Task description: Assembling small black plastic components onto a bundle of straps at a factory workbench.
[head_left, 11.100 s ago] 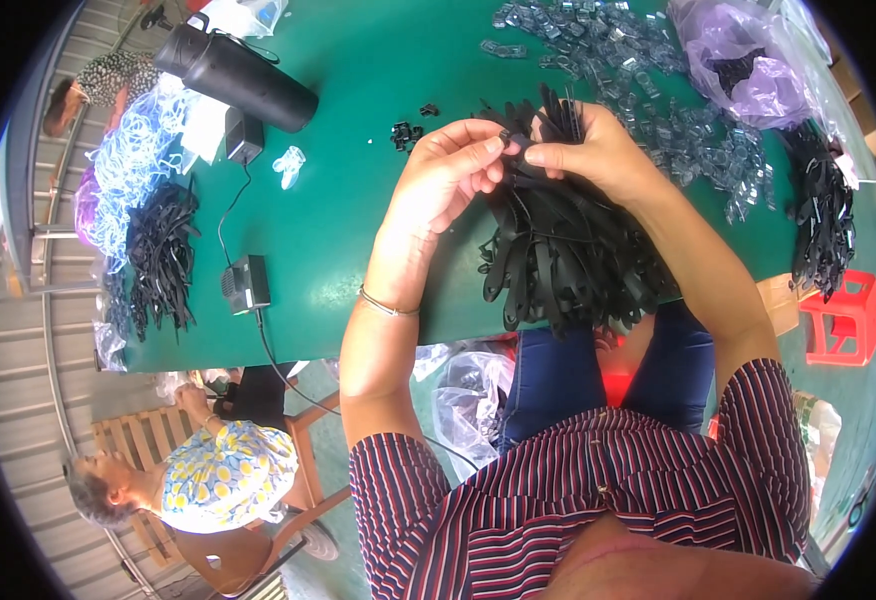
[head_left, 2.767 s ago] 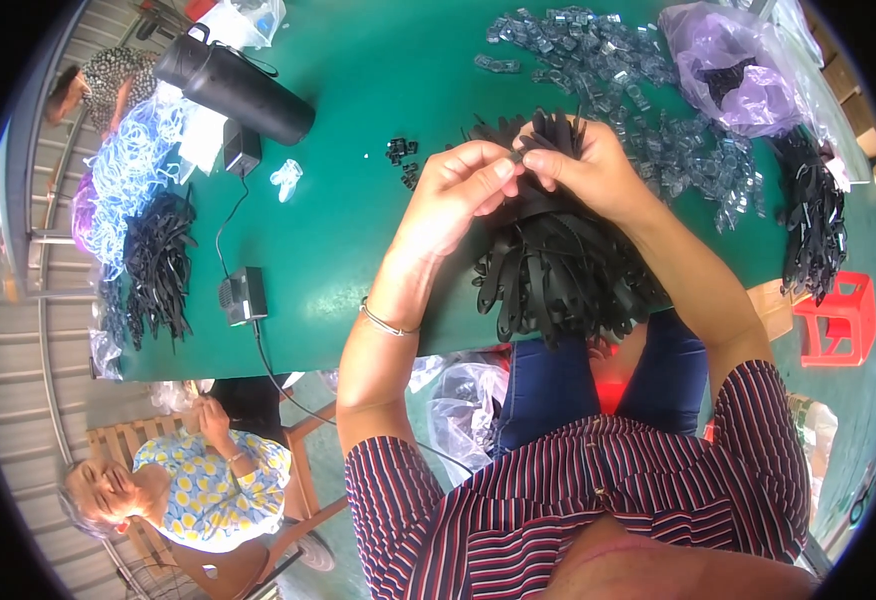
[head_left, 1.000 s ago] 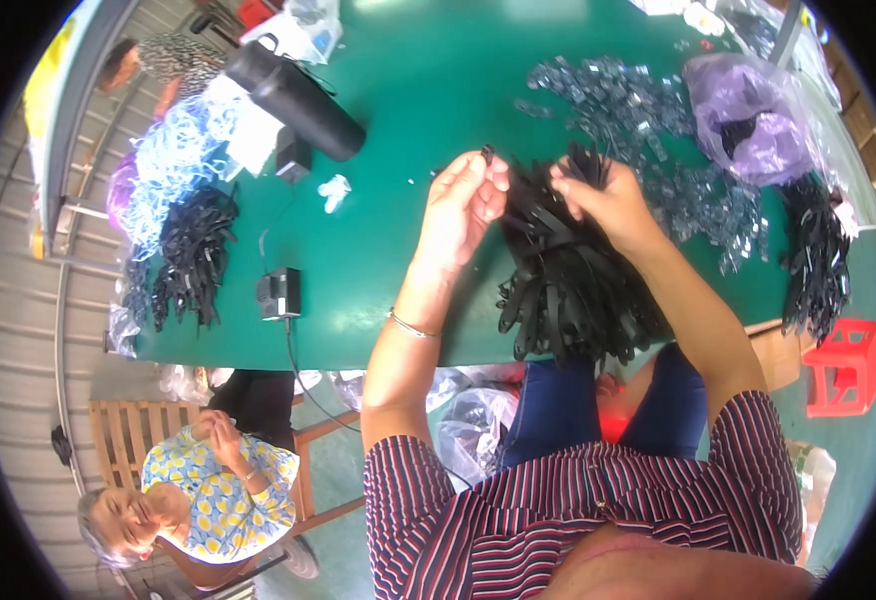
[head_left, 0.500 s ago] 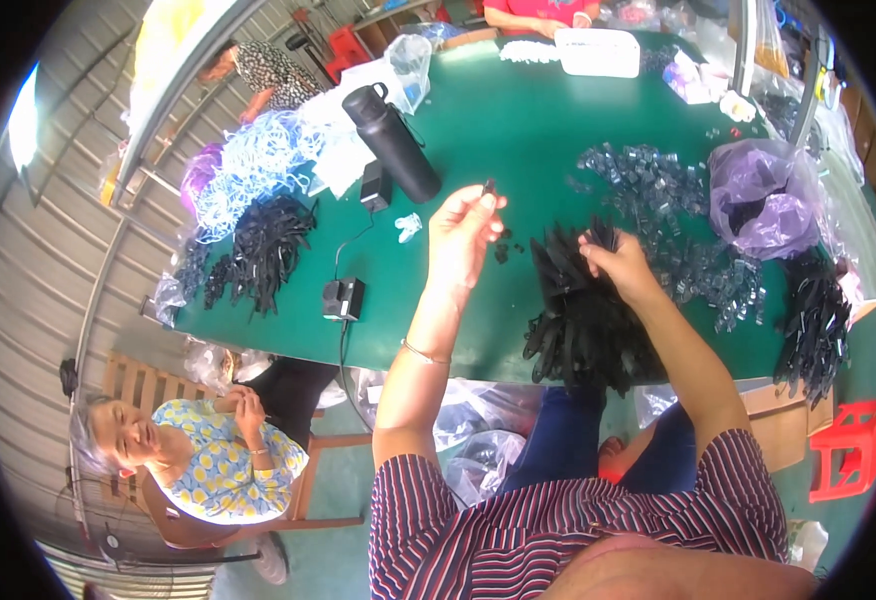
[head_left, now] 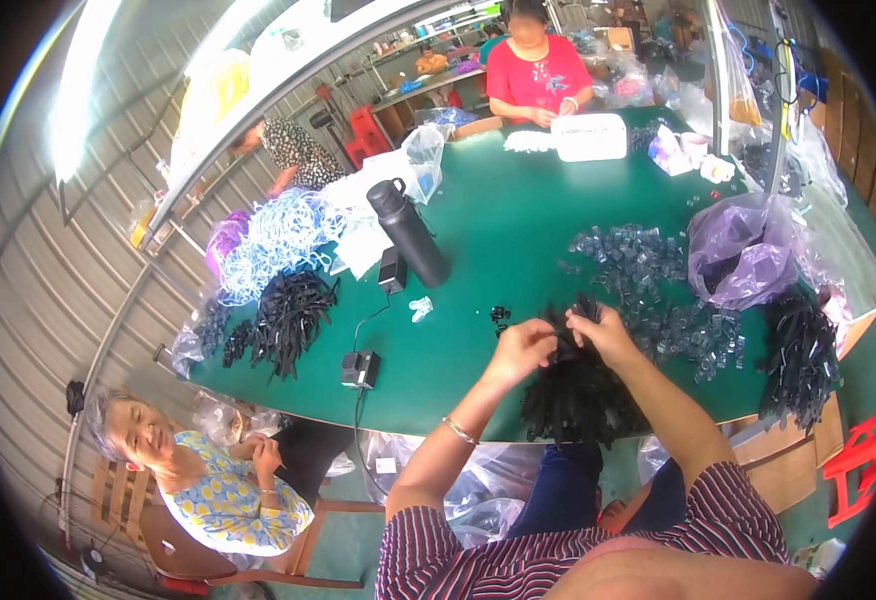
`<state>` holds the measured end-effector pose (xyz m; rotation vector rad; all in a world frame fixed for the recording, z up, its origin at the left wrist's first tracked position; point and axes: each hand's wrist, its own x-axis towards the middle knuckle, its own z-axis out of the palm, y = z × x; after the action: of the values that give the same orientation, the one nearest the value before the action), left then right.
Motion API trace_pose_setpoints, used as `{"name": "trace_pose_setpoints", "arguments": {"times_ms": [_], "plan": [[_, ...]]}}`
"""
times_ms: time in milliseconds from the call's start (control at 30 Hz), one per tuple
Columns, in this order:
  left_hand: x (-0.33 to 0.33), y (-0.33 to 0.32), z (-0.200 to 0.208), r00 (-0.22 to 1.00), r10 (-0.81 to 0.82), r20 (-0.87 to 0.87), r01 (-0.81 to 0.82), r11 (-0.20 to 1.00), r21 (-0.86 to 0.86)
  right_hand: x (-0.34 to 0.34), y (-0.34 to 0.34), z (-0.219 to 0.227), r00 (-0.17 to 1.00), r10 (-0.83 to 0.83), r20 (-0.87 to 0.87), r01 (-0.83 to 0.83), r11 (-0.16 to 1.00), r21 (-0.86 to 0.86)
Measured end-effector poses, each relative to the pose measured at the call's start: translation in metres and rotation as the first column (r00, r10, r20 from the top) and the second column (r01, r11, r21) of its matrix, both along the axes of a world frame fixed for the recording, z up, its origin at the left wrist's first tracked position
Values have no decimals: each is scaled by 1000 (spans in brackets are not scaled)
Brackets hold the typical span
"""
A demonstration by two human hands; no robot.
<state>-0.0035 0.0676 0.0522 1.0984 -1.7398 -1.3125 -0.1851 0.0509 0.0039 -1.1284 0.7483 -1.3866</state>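
A bundle of black straps lies over the near edge of the green table, its ends hanging down. My right hand is closed round the upper ends of the bundle, thumb on top. Close beside it, my left hand is pinched at the left side of the straps; what its fingertips hold is too small and dark to make out. A few small black pieces lie on the table just beyond my left hand. To the right spreads a heap of clear bluish plastic pieces.
A black flask and small black boxes with a cable stand to the left. Beyond them are more black straps and white-blue cords. A purple bag sits right. One person sits at left; another works across the table.
My left hand has come from above the table, where it held up a small dark piece, down to the straps beside my right hand. The view has tilted upward.
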Motion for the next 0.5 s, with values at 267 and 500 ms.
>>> {"name": "trace_pose_setpoints", "arguments": {"times_ms": [267,500], "plan": [[-25,-11,-16,991,87,102,-75,990,-118,-1,0,0,1000,20,19,-20,1000,-1],[-19,-15,-22,962,50,-269,-28,996,86,0,0,0,999,50,9,-49,997,-61]]}}
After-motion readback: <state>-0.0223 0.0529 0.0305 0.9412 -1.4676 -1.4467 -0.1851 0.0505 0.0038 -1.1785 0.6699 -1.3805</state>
